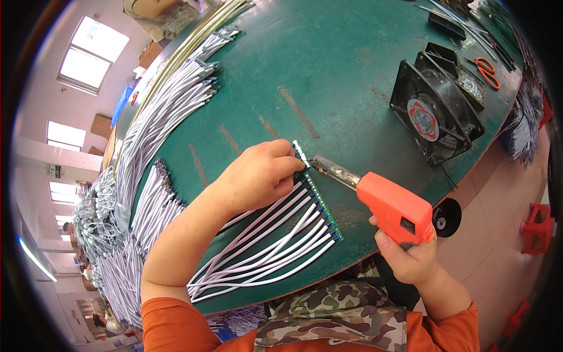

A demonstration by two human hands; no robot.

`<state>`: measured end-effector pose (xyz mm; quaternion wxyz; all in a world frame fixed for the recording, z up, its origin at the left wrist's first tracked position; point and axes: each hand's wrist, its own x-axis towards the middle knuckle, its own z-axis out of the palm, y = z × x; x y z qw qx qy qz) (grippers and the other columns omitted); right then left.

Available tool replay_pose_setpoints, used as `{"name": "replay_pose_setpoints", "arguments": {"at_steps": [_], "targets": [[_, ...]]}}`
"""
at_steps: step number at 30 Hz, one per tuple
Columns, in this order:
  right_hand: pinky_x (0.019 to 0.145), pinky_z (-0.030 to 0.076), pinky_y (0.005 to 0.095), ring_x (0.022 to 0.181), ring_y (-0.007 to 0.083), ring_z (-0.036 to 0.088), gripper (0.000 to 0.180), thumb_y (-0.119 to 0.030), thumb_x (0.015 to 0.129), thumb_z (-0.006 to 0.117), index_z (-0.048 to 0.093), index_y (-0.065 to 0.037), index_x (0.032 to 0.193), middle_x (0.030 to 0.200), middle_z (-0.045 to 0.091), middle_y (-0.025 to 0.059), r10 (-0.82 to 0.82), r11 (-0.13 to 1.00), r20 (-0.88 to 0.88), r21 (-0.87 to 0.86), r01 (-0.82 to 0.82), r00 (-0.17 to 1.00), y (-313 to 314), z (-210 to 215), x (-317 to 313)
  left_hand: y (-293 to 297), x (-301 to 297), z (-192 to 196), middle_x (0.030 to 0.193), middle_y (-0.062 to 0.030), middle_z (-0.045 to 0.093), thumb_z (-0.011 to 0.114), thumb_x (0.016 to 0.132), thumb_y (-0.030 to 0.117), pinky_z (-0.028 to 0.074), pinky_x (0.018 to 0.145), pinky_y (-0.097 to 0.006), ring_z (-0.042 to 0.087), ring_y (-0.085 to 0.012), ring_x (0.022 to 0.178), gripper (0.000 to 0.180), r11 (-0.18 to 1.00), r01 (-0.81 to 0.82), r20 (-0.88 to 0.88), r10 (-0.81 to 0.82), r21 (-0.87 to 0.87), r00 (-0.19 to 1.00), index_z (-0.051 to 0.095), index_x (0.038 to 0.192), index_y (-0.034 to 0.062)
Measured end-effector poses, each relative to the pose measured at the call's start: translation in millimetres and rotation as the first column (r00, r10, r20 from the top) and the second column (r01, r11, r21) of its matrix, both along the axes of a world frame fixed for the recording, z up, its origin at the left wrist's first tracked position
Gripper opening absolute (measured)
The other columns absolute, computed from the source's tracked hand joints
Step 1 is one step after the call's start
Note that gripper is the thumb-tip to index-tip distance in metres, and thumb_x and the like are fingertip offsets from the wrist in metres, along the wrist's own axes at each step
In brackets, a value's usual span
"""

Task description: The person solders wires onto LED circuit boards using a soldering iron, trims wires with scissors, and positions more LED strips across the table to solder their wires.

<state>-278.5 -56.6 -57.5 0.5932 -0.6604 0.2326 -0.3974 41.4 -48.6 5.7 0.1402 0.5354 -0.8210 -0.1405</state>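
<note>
Orange plastic forms the pistol-grip body of the soldering gun [392, 206], which the right hand [410, 253] is gripping closed around the handle at the near bench edge, metal tip lying against the upper end of a narrow green circuit strip [319, 196]. The left hand [259, 174] is curling shut over that same end, fingertips pinching the strip flat to the surface. A fan of white wires [264, 246] is running from the strip back toward the person, each lead joined along its edge.

Handling judgement: the strip is looking thin, light and easily flexed, and the joints are likely fragile, so it is best held by its bare edges, clear of the hot tip. The wires appear soft and springy and may be tugging the strip sideways. The gun looks moderately heavy and rigid; the handle is the only safe hold.

The green bench [340, 70] is showing scuffs and strips of old tape. Farther out, a black square fan [437, 114] is standing upright, orange-handled scissors [487, 71] are lying behind it, and large bundles of white cable [170, 111] are covering the left side. Bright windows [92, 54] are lighting the room beyond.
</note>
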Motion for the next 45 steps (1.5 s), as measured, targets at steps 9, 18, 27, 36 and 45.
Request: {"name": "replay_pose_setpoints", "arguments": {"at_steps": [9, 18, 27, 36, 45], "targets": [[0.065, 0.051, 0.0245, 0.074, 0.0082, 0.061, 0.037, 0.001, 0.092, 0.062, 0.055, 0.005, 0.128, 0.103, 0.068, 0.0095, -0.034, 0.994, 0.02, 0.104, 0.031, 0.999, 3, 5, 0, -6, 0, 4, 0.088, -0.0114, 0.064, 0.067, 0.076, -0.002, 0.054, 0.07, -0.041, 0.065, -0.0308, 0.079, 0.025, 1.0, 0.016, 0.03, -0.016, 0.012, 0.999, 0.073, 0.099, 0.0036], [0.065, 0.051, 0.0247, 0.071, 0.0082, 0.061, 0.037, 0.001, 0.092, 0.063, 0.055, 0.005, 0.128, 0.095, 0.067, 0.0077, -0.042, 0.995, 0.023, 0.09, 0.04, 0.999, 2, 4, -1, -5, -2, 9, 0.095, -0.0122, 0.064, 0.066, 0.078, -0.004, 0.055, 0.073, -0.041, 0.066, -0.0321, 0.083, 0.03, 0.995, -0.003, 0.026, 0.0, 0.096, 1.0, 0.072, 0.107, 0.0042], [0.078, 0.054, 0.0275, 0.085, 0.0146, 0.069, 0.036, -0.002, 0.086, 0.072, 0.061, 0.004, 0.12, 0.102, 0.07, 0.0095, -0.068, 0.981, -0.041, 0.179, 0.074, 0.997, 5, 9, -3, -3, -7, 7, 0.098, -0.0136, 0.063, 0.063, 0.083, -0.005, 0.054, 0.078, -0.04, 0.065, -0.0327, 0.088, 0.03, 0.984, -0.058, -0.029, 0.064, 0.168, 0.998, 0.07, 0.111, 0.003], [0.073, 0.054, 0.0271, 0.081, 0.0136, 0.069, 0.037, -0.002, 0.086, 0.073, 0.06, 0.004, 0.12, 0.098, 0.072, 0.0083, -0.085, 0.992, -0.056, 0.091, 0.089, 0.995, 6, 6, -5, -4, -10, 7, 0.097, -0.0126, 0.063, 0.063, 0.085, -0.003, 0.054, 0.077, -0.037, 0.065, -0.0298, 0.087, 0.026, 0.973, -0.116, -0.053, 0.129, 0.198, 0.99, 0.072, 0.108, 0.0026], [0.081, 0.054, 0.0297, 0.091, 0.0133, 0.066, 0.037, 0.0, 0.09, 0.065, 0.058, 0.005, 0.126, 0.106, 0.07, 0.0106, -0.039, 0.999, -0.071, 0.004, 0.039, 0.997, 5, 5, -9, -5, -11, 5, 0.095, -0.0128, 0.064, 0.065, 0.084, -0.002, 0.054, 0.075, -0.038, 0.066, -0.0313, 0.086, 0.02, 0.98, -0.127, -0.04, 0.135, 0.154, 0.99, 0.071, 0.103, 0.0026]]}}
